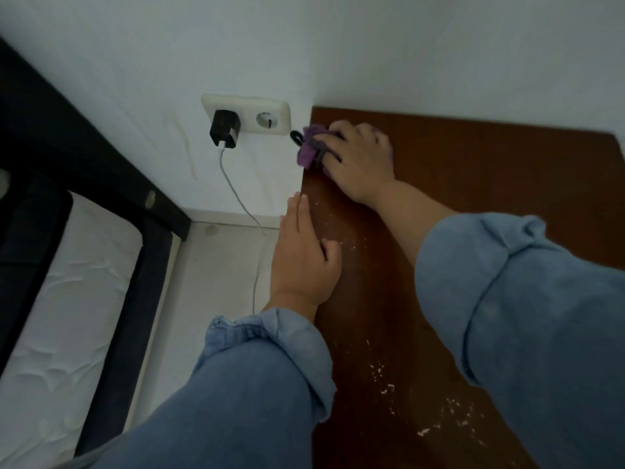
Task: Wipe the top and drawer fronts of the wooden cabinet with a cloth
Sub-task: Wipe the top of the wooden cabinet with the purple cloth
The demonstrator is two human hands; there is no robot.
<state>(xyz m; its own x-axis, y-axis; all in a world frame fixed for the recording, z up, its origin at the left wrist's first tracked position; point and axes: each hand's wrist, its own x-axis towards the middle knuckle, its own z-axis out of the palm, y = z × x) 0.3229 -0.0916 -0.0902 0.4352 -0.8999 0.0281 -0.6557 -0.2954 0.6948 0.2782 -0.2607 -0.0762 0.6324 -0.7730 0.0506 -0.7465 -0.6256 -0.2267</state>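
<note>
Up at the far left corner of the wooden cabinet [456, 184], the right hand [358, 160] is pressing a bunched purple cloth [309, 147] under curled fingers, while the left hand [301, 255] is lying flat and empty along the cabinet's left edge.

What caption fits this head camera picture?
Right hand presses a purple cloth onto the wooden cabinet top.
</note>
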